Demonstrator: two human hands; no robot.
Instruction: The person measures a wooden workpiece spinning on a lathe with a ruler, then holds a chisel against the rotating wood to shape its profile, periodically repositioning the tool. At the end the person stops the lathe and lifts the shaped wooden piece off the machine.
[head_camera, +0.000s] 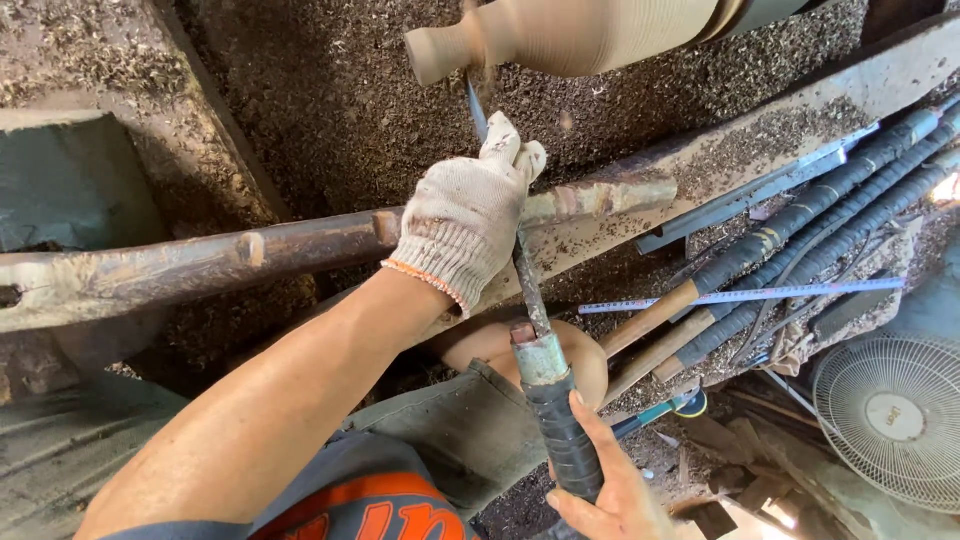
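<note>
Turning chisel (530, 300) runs from the lower right hand up to the spinning wooden workpiece (560, 35) at top, blade tip touching its narrow neck. Head view: left hand (465, 220), in a white knit glove, fingers wrapped over the blade shaft and pressing it onto the rusty tool rest bar (250, 255). Right hand (610, 490), bare, fingers closed round the black-taped handle low in frame. Spare chisels (800, 240) with taped handles lie on the shaving-covered surface (760, 135) at right, a measuring tape (740, 295) across them, a fan (890, 420) lower right. Best kept steady: blade flat on the bar, glove clear of the wood, handle low, light cuts.
</note>
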